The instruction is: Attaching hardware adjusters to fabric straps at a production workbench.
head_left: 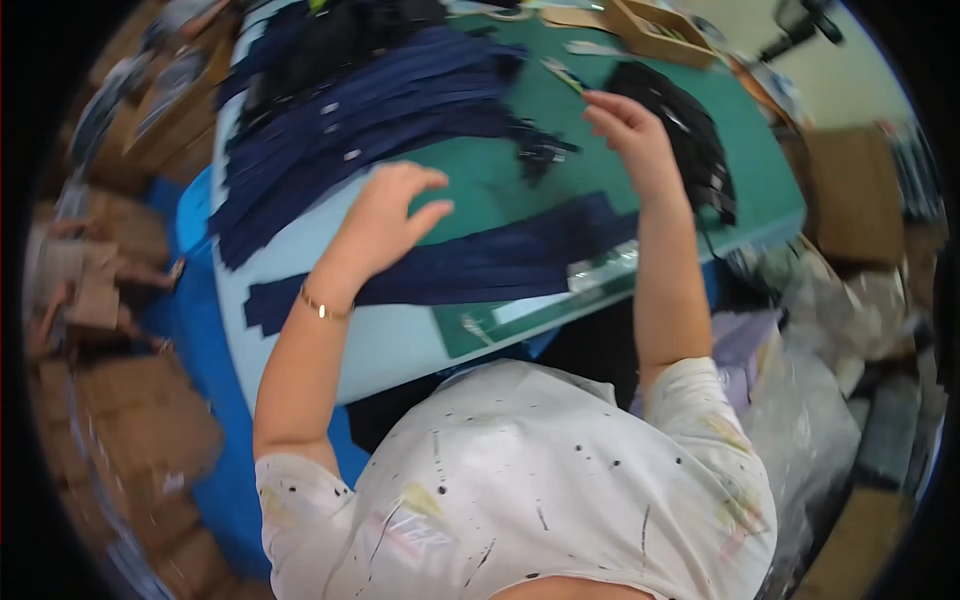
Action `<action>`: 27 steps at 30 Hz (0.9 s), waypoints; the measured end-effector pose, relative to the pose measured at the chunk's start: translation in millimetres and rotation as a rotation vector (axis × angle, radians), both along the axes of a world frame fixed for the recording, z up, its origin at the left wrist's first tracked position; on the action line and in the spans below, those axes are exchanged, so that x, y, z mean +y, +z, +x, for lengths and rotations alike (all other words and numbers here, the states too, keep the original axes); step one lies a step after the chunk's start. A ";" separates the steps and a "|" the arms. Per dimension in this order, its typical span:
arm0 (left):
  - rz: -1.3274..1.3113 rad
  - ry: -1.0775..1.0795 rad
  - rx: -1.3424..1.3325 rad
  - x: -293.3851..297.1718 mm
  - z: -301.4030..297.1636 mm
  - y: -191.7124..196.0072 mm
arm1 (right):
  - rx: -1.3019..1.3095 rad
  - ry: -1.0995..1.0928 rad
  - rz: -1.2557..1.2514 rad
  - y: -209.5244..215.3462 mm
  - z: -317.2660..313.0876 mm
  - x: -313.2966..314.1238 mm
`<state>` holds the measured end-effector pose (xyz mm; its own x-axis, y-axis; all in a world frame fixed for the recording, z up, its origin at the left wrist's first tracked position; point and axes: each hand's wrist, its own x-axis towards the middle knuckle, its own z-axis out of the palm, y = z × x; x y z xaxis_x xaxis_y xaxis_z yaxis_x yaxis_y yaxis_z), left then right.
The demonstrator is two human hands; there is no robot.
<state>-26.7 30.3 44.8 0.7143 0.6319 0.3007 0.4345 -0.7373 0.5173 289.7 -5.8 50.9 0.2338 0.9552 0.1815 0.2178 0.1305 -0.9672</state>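
So the biggest thing here is the bench [385,350], pale on the left and green across the middle and right. A big pile of navy fabric [400,100] takes up its far left, layers fanned out over each other. Nearer, a long navy piece [480,255] lies flat by itself, running left to right close to the near edge. Over on the right there's a black bundle [690,140], and a shallow wooden tray [690,52] sits at the far edge. Left hand [385,215] is over the left part of that long navy piece, fingers spread loosely and nothing in them. Right hand [640,140] is further out, left of the black bundle, fingertips bunched together right by a slim tool [563,75]; can't tell if they're actually gripping it.
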 end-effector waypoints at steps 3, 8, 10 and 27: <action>-0.056 -0.202 -0.015 -35.6 57.2 -12.5 | -0.090 -0.324 0.034 -32.2 46.8 -67.9; 0.005 -0.110 -0.036 -61.8 95.1 -26.8 | -0.207 -0.481 -0.037 -68.0 57.1 -132.9; 0.002 -0.086 -0.029 -69.5 97.0 -25.7 | -0.354 -0.435 -0.092 -60.4 40.1 -143.3; 0.218 0.000 -0.160 -80.6 88.2 -23.7 | -0.602 -0.599 0.567 25.9 -15.4 -111.3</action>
